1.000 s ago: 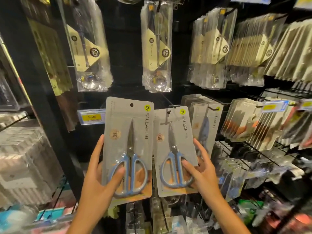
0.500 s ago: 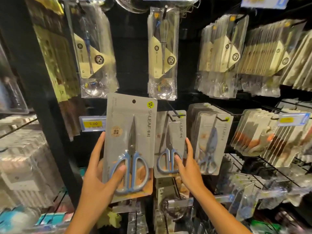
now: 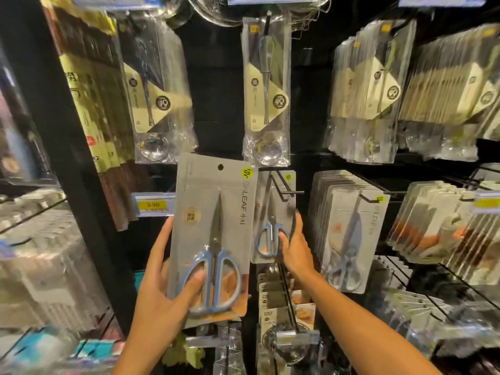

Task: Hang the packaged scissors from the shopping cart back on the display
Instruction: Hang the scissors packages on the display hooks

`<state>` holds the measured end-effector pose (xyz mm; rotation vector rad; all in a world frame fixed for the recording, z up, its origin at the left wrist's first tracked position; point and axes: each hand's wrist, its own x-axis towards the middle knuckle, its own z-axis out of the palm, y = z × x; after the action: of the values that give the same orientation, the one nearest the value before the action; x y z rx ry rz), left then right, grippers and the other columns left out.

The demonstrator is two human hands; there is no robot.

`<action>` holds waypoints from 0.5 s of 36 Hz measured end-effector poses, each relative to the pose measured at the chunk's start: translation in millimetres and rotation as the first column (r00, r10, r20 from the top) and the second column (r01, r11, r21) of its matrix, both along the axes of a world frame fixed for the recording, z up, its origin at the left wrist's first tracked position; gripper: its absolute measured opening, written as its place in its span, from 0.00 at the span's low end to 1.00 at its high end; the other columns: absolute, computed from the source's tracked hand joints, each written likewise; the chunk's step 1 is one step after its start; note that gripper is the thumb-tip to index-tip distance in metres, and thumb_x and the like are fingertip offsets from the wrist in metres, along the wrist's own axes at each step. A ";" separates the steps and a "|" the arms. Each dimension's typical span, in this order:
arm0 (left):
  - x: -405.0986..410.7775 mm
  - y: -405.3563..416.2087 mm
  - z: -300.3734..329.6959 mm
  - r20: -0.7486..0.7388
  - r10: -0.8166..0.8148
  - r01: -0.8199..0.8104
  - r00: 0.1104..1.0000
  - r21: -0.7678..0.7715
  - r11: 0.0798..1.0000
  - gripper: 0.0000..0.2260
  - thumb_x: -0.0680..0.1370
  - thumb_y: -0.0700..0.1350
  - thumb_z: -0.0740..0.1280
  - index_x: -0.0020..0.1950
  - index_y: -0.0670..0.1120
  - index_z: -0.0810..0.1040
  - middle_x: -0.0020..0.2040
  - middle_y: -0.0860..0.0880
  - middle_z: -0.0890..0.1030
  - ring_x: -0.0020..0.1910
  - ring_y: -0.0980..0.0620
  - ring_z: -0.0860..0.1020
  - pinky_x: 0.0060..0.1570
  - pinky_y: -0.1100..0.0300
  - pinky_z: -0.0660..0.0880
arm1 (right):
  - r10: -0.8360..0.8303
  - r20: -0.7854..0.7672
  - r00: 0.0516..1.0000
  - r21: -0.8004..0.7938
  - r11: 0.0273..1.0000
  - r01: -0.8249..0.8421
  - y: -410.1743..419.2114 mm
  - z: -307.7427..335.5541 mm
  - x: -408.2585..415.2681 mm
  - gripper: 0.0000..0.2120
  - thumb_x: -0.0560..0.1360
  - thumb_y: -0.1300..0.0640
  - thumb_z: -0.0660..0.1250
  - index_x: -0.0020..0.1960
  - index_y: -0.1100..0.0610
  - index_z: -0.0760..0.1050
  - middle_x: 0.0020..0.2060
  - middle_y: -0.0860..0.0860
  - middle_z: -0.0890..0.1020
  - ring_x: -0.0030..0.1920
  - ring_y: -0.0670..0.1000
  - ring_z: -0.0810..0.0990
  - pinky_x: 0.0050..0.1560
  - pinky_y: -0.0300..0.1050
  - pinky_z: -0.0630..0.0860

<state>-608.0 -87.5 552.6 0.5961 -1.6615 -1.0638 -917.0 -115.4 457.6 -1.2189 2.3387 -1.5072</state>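
Observation:
My left hand (image 3: 165, 293) grips a grey card pack of blue-handled scissors (image 3: 213, 212) by its lower part, held upright in front of the display with its hang hole free. My right hand (image 3: 295, 247) pinches a second, same pack of scissors (image 3: 273, 209) farther back, which sits on a black display hook (image 3: 289, 190); the hook's tip sticks out in front of the card. To the right, a full row of larger packaged scissors (image 3: 349, 228) hangs on its own hook.
Bagged spoons and ladles (image 3: 266, 93) hang on the row above. A yellow 5.00 price tag (image 3: 154, 204) sits left of the held pack. Black shelf upright (image 3: 67, 158) stands at left. More packaged goods (image 3: 446, 228) fill wire hooks at right and below.
My right hand has pushed the second pack farther back along the hook, so it looks smaller. The left hand's pack has stayed near the same spot, and the view has tilted up slightly.

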 end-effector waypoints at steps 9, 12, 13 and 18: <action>12.1 0.2 -10.7 0.033 -0.030 0.030 0.999 -0.004 1.000 0.39 0.72 0.45 0.72 0.76 0.70 0.58 0.69 0.69 0.73 0.65 0.62 0.77 0.51 0.73 0.77 | 0.027 0.144 0.989 -0.188 0.982 0.001 21.6 -9.8 17.8 0.36 0.83 0.48 0.64 0.81 0.40 0.45 0.79 0.48 0.57 0.78 0.54 0.59 0.76 0.57 0.63; 15.8 1.9 -12.4 0.030 -0.031 0.031 0.999 -0.011 0.999 0.39 0.72 0.46 0.73 0.76 0.70 0.59 0.68 0.70 0.72 0.66 0.62 0.76 0.52 0.73 0.76 | 0.088 0.288 0.954 -0.306 0.952 0.005 38.5 0.6 38.5 0.30 0.83 0.52 0.65 0.80 0.44 0.55 0.74 0.46 0.64 0.74 0.50 0.66 0.71 0.50 0.71; 16.7 2.4 -13.5 0.027 -0.033 0.033 0.999 -0.010 0.999 0.39 0.72 0.45 0.73 0.76 0.70 0.59 0.68 0.70 0.73 0.65 0.61 0.76 0.52 0.73 0.77 | 0.138 0.309 0.941 -0.337 0.941 -0.028 46.1 6.6 48.7 0.28 0.83 0.53 0.64 0.79 0.45 0.58 0.71 0.44 0.67 0.72 0.48 0.70 0.67 0.46 0.73; 16.9 6.4 -20.6 0.008 -0.054 0.054 0.999 0.003 0.999 0.40 0.73 0.41 0.73 0.77 0.67 0.59 0.67 0.68 0.75 0.63 0.58 0.79 0.50 0.70 0.78 | 0.420 0.278 0.864 -0.435 0.857 -0.277 89.7 35.9 104.4 0.25 0.83 0.53 0.62 0.78 0.46 0.60 0.63 0.46 0.80 0.61 0.49 0.82 0.61 0.48 0.79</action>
<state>-591.1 -81.2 532.0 0.5604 -1.6914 -1.1039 -812.6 -25.6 493.4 -1.2240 1.5266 -1.9016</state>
